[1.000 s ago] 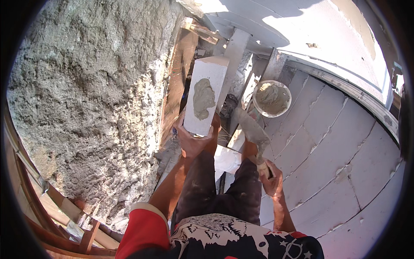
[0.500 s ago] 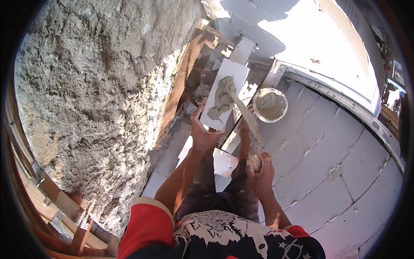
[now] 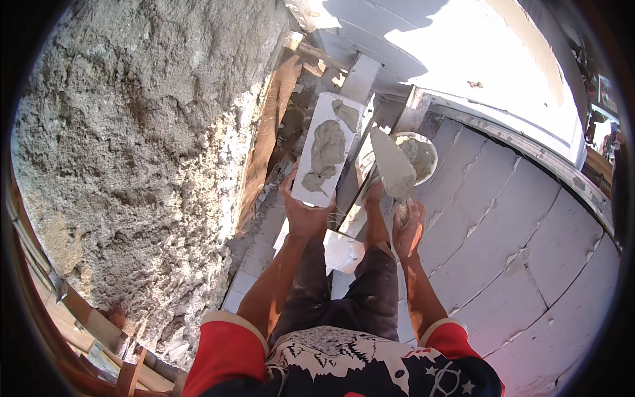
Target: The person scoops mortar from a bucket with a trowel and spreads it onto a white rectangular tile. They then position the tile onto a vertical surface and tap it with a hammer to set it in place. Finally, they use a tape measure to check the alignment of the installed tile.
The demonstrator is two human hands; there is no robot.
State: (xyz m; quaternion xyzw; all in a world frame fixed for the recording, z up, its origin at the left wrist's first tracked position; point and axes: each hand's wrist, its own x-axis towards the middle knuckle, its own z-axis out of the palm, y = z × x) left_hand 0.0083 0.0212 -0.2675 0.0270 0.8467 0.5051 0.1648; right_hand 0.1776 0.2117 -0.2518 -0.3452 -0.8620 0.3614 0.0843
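Observation:
My left hand (image 3: 305, 210) grips the lower end of a long white block (image 3: 339, 152), which has grey mortar (image 3: 326, 145) spread in a large patch and a smaller one near its far end. My right hand (image 3: 406, 228) is closed on a trowel (image 3: 391, 164), its grey-coated blade raised just right of the block and overlapping the view of a white bucket (image 3: 428, 159) of grey mortar. My bare legs and feet (image 3: 375, 212) show below the block and trowel.
A rough plastered wall (image 3: 139, 132) fills the left, with timber boards (image 3: 270, 132) along its edge. Jointed white blockwork (image 3: 503, 245) spreads on the right below a ledge. A sunlit white block wall (image 3: 503, 73) stands at the back; loose wooden pieces (image 3: 129, 370) lie at lower left.
The trowel has moved from over the block to the right, in front of the bucket, as my right hand rose. A second mortar patch now shows at the block's far end.

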